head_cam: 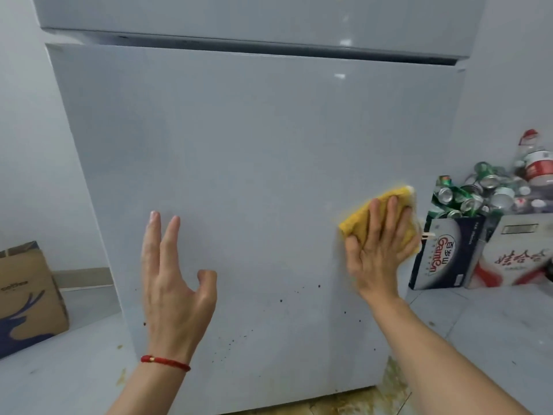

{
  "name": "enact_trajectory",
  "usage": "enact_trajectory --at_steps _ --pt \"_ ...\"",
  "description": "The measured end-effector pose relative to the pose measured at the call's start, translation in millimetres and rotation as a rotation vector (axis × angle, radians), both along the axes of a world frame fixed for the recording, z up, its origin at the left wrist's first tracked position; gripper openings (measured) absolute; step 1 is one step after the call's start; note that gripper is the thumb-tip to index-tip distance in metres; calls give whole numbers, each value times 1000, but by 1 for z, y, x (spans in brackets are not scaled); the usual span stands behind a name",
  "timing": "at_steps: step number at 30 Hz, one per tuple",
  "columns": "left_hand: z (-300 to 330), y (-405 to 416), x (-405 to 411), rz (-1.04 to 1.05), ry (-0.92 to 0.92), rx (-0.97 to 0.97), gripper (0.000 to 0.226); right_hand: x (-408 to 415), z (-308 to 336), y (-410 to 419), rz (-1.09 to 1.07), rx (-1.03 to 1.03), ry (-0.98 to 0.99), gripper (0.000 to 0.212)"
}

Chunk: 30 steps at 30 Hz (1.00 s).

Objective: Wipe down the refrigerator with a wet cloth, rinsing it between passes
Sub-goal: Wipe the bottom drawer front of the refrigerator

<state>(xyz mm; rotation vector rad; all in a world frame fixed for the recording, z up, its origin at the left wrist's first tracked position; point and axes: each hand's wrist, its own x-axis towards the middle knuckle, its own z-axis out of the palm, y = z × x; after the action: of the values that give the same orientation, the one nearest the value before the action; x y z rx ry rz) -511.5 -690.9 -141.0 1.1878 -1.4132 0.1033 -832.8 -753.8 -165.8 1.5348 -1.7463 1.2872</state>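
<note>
Pale grey walls (27, 121) at nine and three o'clock; light tiled floor (478, 324) below, stained brown (389, 381) near five o'clock.

The dark blue carton (443, 253) beside the refrigerator reads "Ganten", printed sideways, with Chinese characters. The white-and-red box (514, 253) carries Chinese characters too blurred to read.
</note>
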Motion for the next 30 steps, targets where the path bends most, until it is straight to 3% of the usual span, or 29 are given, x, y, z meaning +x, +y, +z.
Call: enact_trajectory --at_steps 3,6,8,10,14,16,23,26,30 --pt "-4 -3 0 9 -43 -21 88 -21 13 0 -22 -23 -351 77" --pt "-7 -4 11 31 -90 -12 89 -14 21 2 -33 -29 -831 73" --pt "-9 -6 27 53 -140 -21 87 15 16 3 -54 -15 -906 72" --pt "-10 -7 40 56 -113 -25 81 53 6 2 -60 -26 -827 74" --pt "-14 1 69 82 144 51 68 160 -2 -3 16 -44 -626 69" --pt "-19 4 88 113 206 105 63 211 -4 -3 56 -29 -444 68" --pt "-19 20 130 151 67 91 59 331 -39 -4 294 -13 351 66" --pt "-23 23 131 151 62 100 59 337 -50 -3 393 -27 625 75" --pt "-28 22 120 161 27 106 59 299 -44 -4 452 -62 840 78"
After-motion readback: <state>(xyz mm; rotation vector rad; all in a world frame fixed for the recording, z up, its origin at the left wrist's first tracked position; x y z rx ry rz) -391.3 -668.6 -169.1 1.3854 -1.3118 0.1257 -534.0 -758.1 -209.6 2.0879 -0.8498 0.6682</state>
